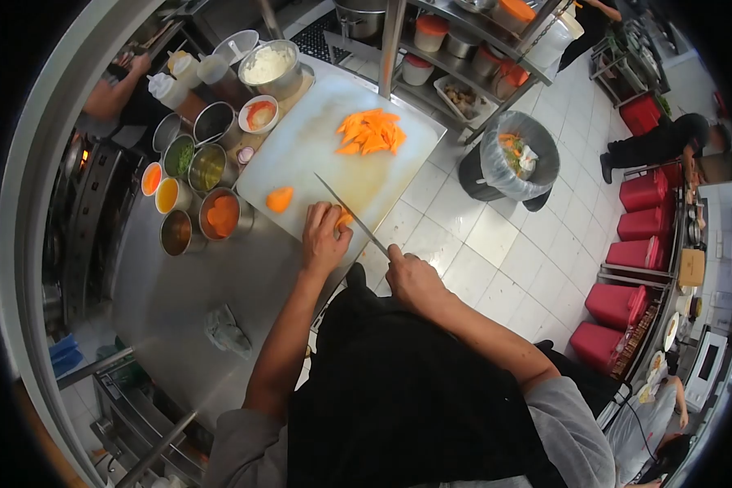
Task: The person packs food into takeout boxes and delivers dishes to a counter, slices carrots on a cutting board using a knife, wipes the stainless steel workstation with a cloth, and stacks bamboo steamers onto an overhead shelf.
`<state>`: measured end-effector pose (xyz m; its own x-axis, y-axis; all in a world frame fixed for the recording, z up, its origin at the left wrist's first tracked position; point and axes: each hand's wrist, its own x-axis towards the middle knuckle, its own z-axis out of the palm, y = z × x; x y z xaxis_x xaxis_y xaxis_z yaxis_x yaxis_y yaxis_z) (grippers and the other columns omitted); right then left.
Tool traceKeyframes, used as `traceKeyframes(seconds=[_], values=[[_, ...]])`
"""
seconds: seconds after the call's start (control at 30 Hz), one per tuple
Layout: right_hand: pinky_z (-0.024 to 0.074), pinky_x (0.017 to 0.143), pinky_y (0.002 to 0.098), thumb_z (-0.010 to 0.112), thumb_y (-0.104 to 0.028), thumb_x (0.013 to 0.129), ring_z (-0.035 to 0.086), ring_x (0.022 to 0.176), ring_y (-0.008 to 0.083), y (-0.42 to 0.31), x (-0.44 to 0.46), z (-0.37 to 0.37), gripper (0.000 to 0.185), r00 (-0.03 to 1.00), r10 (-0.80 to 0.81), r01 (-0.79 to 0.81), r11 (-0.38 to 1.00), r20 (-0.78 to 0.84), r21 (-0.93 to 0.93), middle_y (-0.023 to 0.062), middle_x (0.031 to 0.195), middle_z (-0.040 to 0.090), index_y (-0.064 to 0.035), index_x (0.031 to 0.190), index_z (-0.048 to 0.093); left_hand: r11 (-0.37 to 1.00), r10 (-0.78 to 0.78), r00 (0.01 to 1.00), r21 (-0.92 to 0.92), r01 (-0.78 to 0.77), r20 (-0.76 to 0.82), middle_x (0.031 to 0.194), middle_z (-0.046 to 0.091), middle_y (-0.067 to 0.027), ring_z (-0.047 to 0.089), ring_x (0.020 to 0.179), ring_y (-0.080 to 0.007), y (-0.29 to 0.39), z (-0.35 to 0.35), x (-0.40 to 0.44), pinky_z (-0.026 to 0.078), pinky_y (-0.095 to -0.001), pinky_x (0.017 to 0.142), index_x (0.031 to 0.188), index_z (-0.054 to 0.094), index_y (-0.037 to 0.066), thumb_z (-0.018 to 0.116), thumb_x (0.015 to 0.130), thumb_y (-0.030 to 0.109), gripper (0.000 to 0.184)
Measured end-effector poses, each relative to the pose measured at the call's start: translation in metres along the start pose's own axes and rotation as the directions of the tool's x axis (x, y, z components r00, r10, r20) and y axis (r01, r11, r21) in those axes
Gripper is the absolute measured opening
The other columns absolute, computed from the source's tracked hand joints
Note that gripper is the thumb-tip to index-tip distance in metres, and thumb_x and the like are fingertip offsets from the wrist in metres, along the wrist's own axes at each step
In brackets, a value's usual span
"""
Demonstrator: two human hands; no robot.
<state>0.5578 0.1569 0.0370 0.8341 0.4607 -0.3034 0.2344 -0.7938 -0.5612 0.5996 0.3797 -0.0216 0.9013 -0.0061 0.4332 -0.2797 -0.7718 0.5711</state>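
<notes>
My right hand (415, 279) is closed round the handle of a long knife (351, 213), whose blade slants up and left over the white cutting board (301, 154). At the board's near edge my left hand (325, 236) has its fingers bent around a small orange piece (344, 217), close beside the blade. Just left of that hand lies an orange chunk (280, 199). A pile of cut orange slices (371, 132) rests on the far part of the board.
Metal containers (222, 213), a bowl of white food (272, 67) and squeeze bottles (167, 89) stand left of the board. A lined bin (519, 156) is at the right. Shelves (455, 61) rise behind. Other people work left and right. Crumpled plastic (228, 331) lies on the steel table.
</notes>
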Motion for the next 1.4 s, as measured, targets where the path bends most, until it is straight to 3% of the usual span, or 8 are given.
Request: traceKeyframes(seconds=[0.43,0.53,0.7,0.8,0.93,1.1,1.3,1.4], values=[[0.0554,0.067,0.0605,0.059,-0.012,0.095,0.07,0.081,0.0505,0.003,0.059,0.045,0.026,0.999,0.029,-0.029,1.0,-0.028,-0.008,0.0327,0.081,0.068,0.001,0.114,0.047,1.0,0.001,1.0,-0.017,0.0,0.013,0.103,0.057,-0.0144,0.058,0.099,-0.0367,-0.004,0.0,-0.001,0.052,-0.047,0.084,0.102,0.061,0.002,0.065,0.077,0.0,0.026],[0.0561,0.066,0.0574,0.057,-0.015,0.097,0.07,0.076,0.0484,0.023,0.082,0.038,0.024,0.992,-0.123,0.126,0.987,-0.039,0.102,0.0292,0.083,0.07,0.0019,0.113,0.049,0.996,-0.045,0.997,-0.069,0.049,0.062,0.107,0.057,-0.0162,0.058,0.104,-0.0385,-0.004,-0.006,-0.002,0.05,-0.0494,0.09,0.108,0.061,0.002,0.065,0.077,0.0,0.031],[0.0571,0.071,0.0536,0.055,-0.02,0.101,0.07,0.076,0.0466,0.039,0.09,-0.015,0.026,0.977,-0.066,0.0,0.951,0.204,0.31,0.0263,0.084,0.07,0.0032,0.112,0.05,0.99,0.126,0.927,-0.107,-0.094,0.352,0.134,0.055,-0.0161,0.051,0.126,-0.0375,0.007,-0.04,0.015,0.046,-0.0472,0.107,0.137,0.057,0.002,0.063,0.077,-0.004,0.061],[0.0563,0.074,0.0549,0.054,-0.022,0.102,0.07,0.079,0.0478,0.035,0.093,-0.028,0.028,0.971,-0.027,-0.06,0.933,0.238,0.354,0.0284,0.085,0.07,0.004,0.111,0.051,0.983,0.182,0.867,-0.095,-0.156,0.464,0.129,0.056,-0.0162,0.051,0.126,-0.0379,-0.006,-0.041,0.021,0.047,-0.0469,0.104,0.136,0.057,0.002,0.065,0.08,-0.006,0.057],[0.0549,0.074,0.0575,0.053,-0.021,0.101,0.069,0.081,0.0501,0.045,0.096,-0.004,0.028,0.985,-0.164,0.17,0.965,-0.045,0.199,0.0313,0.085,0.069,0.0048,0.111,0.05,1.0,0.028,0.92,-0.001,-0.03,0.39,0.121,0.057,-0.0173,0.057,0.115,-0.0369,0.002,-0.032,0.024,0.05,-0.0461,0.096,0.13,0.061,0.001,0.074,0.086,0.004,0.046],[0.0543,0.073,0.0596,0.056,-0.017,0.097,0.068,0.083,0.0517,0.04,0.076,0.009,0.026,0.998,-0.054,0.059,0.979,-0.035,0.193,0.0323,0.084,0.068,0.005,0.111,0.05,0.975,-0.223,0.952,0.035,0.22,0.211,0.105,0.06,-0.0165,0.063,0.092,-0.0351,0.011,-0.006,0.019,0.053,-0.0453,0.083,0.125,0.062,-0.001,0.082,0.085,0.01,0.046],[0.056,0.075,0.0586,0.057,-0.016,0.096,0.07,0.084,0.0503,0.03,0.069,0.011,0.028,0.999,0.007,-0.003,0.996,-0.045,0.093,0.0307,0.085,0.07,0.0045,0.114,0.052,0.806,-0.495,0.83,-0.219,0.549,0.257,0.105,0.06,-0.0138,0.064,0.088,-0.0243,-0.002,0.012,0.006,0.053,-0.0378,0.073,0.126,0.063,0.0,0.08,0.084,0.006,0.046],[0.0565,0.076,0.0589,0.053,-0.019,0.098,0.071,0.086,0.0498,0.034,0.074,0.024,0.038,0.999,0.019,-0.018,0.998,-0.025,0.056,0.0294,0.087,0.071,0.004,0.128,0.052,0.965,-0.218,0.972,-0.128,0.229,0.09,0.11,0.057,-0.0171,0.066,0.095,-0.0281,0.014,-0.002,0.006,0.055,-0.0408,0.074,0.122,0.064,-0.001,0.075,0.087,0.002,0.037]])
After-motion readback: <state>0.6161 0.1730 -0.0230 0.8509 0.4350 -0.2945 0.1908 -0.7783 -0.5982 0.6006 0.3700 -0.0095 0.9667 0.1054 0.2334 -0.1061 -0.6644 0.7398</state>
